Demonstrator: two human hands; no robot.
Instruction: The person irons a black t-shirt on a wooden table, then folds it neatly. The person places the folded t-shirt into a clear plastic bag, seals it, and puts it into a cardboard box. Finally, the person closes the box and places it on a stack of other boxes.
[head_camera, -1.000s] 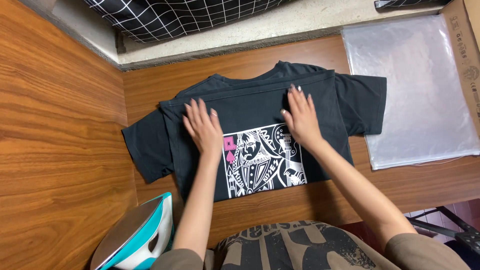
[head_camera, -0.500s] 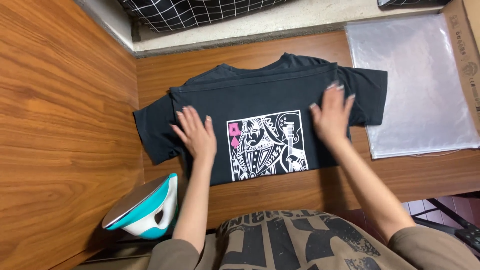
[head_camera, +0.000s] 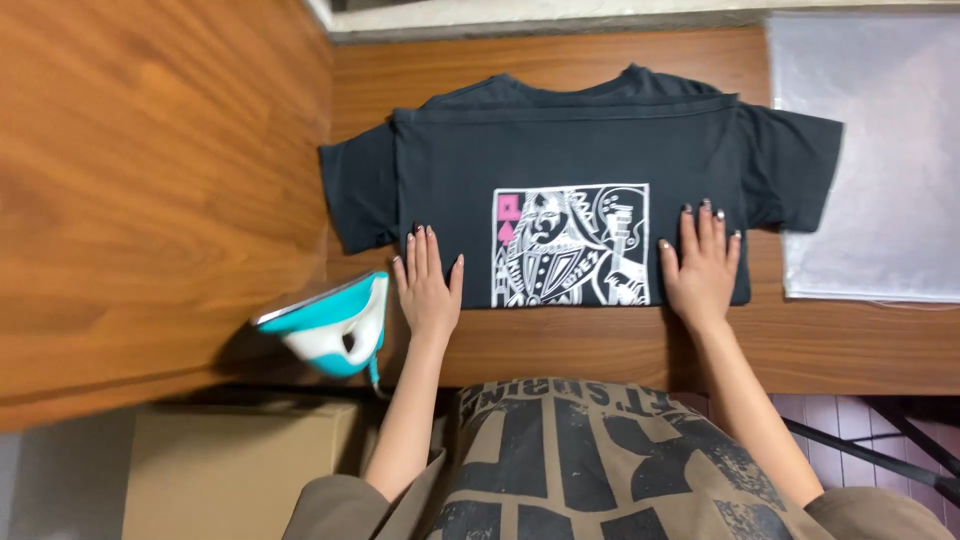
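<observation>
Presently, by label:

Shirt position: the dark t-shirt (head_camera: 590, 150) lies flat on the wooden table (head_camera: 560, 345), at about twelve o'clock from the person, its folded bottom edge nearest the body.

Shirt heading: collar at twelve o'clock, folded hem at six; folded this way, its long axis runs sleeve to sleeve, from nine to three o'clock.

Print: the white and pink card-figure print (head_camera: 571, 244) faces up, upright to the wearer of the camera, centred between the hands.

Left hand (head_camera: 428, 290): flat, fingers spread a little, palm down on the shirt's lower left edge at about eleven o'clock; holding nothing.

Right hand (head_camera: 700, 270): flat and open, fingers pointing to twelve, pressing the lower right corner at about one o'clock; holding nothing.

Why so placed: judging by the symmetry, both palms pin the fold flat and keep the cloth from creeping.

Iron (head_camera: 330, 325): teal and white, resting at nine o'clock just beside the left hand, off the cloth.

Clear plastic bag (head_camera: 880, 150): at two o'clock, touching the right sleeve.
</observation>
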